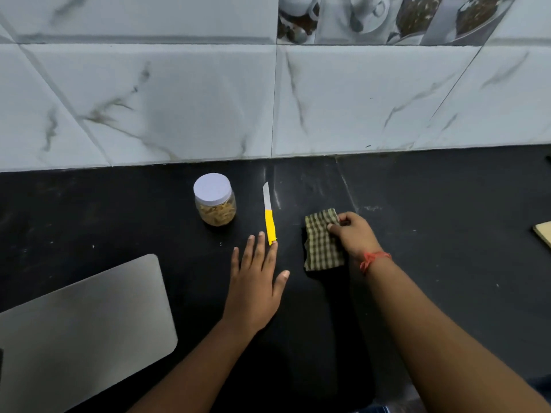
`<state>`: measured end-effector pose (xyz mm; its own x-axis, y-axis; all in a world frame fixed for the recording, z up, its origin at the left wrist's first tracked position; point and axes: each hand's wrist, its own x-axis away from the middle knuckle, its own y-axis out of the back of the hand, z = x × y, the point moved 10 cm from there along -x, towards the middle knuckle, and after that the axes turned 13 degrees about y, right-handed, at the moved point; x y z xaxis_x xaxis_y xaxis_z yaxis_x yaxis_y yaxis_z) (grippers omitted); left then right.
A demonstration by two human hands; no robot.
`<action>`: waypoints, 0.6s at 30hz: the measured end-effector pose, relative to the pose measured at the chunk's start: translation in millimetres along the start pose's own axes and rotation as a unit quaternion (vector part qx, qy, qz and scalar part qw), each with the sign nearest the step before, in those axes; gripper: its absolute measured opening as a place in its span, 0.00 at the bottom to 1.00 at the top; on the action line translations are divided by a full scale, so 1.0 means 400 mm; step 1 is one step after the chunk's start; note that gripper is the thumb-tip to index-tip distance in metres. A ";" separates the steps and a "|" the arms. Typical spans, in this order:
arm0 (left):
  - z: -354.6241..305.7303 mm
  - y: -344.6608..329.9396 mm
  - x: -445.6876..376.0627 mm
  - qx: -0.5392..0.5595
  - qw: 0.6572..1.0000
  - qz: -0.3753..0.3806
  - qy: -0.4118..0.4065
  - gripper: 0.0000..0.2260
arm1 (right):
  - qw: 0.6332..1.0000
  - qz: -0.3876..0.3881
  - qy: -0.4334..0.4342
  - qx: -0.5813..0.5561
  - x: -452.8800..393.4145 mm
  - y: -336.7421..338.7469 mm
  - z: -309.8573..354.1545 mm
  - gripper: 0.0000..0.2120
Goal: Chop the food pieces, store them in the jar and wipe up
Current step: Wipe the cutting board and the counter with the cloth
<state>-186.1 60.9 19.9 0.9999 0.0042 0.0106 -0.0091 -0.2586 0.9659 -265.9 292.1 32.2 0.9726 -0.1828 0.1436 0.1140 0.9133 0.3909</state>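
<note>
Dark surface (417,204) below marbled tiles: jar (215,201) capped and filled, knife (269,217) beside it. Right hand (353,235) grips the cloth (322,242); left hand (256,281) lies flat, empty. Wiping seems under way; next, sweep across.

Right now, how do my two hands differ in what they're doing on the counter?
The left hand lies flat with fingers straight and spread, holding nothing, while the right hand has its fingers curled on the checked cloth. The left hand's fingertips reach the end of the yellow-handled knife; the right hand is apart from the knife. The right wrist wears a red thread; the left wrist is bare. Both are down at the black counter, in front of the closed jar.
</note>
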 end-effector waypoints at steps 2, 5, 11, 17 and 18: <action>0.005 -0.016 -0.003 -0.004 1.000 -0.004 0.009 0.29 | 0.997 -0.014 -0.030 -0.076 -0.080 -0.011 -0.020 0.04; 0.008 -0.030 -0.009 -0.018 1.000 -0.013 0.010 0.29 | 0.988 -0.020 -0.062 -0.142 -0.220 -0.041 -0.039 0.06; 0.025 -0.049 -0.045 -0.043 0.998 -0.019 0.045 0.29 | 0.986 0.036 -0.044 -0.160 -0.459 -0.107 0.017 0.06; 0.027 -0.046 -0.065 -0.049 0.996 -0.021 0.069 0.29 | 0.971 0.035 0.134 0.196 -0.553 -0.093 0.109 0.17; 0.026 -0.044 -0.065 -0.048 0.996 -0.023 0.072 0.29 | 0.964 0.041 0.155 0.213 -0.546 -0.100 0.118 0.18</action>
<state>-212.0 55.3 -0.1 0.9881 0.1540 -0.0033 0.0285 -0.1616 0.9865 -492.3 278.2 28.2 0.9962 0.0603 -0.0628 0.0055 0.6763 0.7366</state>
